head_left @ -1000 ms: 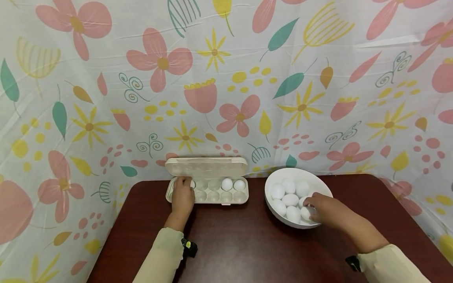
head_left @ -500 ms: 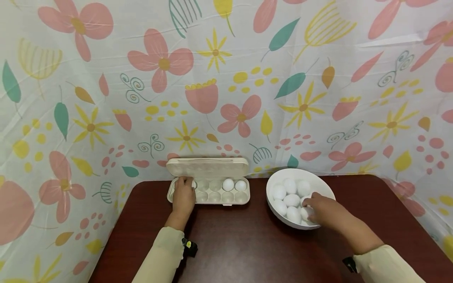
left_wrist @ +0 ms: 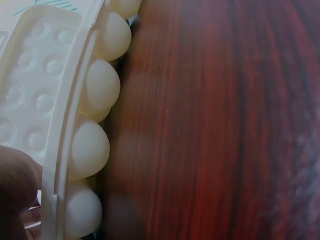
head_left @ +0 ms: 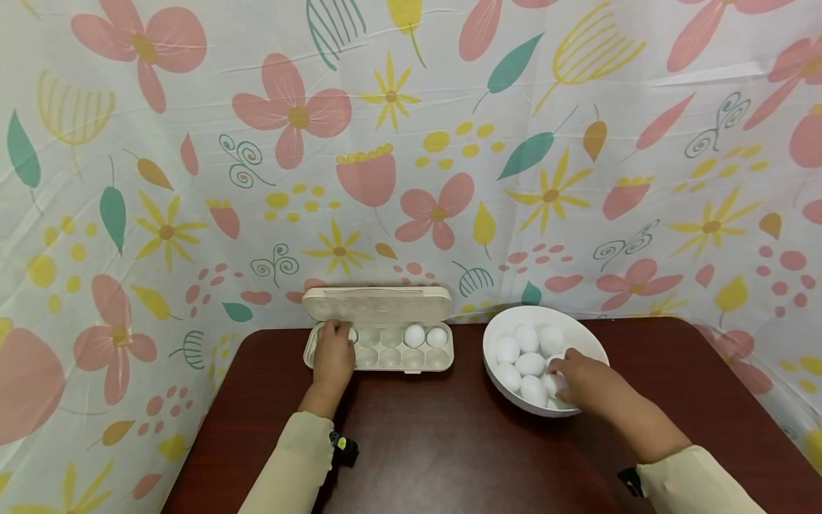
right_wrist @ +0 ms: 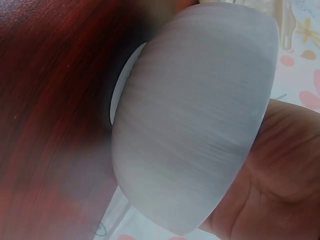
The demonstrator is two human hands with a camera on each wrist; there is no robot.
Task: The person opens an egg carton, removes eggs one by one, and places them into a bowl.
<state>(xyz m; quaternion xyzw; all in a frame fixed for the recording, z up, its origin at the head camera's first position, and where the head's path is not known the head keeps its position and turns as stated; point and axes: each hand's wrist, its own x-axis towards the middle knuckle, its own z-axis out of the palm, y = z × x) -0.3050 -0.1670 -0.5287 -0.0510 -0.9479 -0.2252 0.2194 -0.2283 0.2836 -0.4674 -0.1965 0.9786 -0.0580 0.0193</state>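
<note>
In the head view, a pale egg carton stands with its lid raised. My left hand reaches over its left end, fingers bent down into the cells, beside a partly covered egg. What those fingertips touch is hidden. Two white eggs sit in the back row at the right. In the left wrist view, part of the left hand shows by the carton's edge. My right hand reaches over the right rim of the white bowl, fingers and thumb around an egg among several others. The right wrist view shows the palm behind the bowl.
Carton and bowl stand apart near the back edge of the dark red table. Directly behind them hangs a flower-patterned cloth. A black strap with a small device is at the left wrist.
Inside the bowl, my right hand has shifted slightly left and covers more of the egg at its fingers. The left hand stays in place at the carton. The head view has shifted slightly.
</note>
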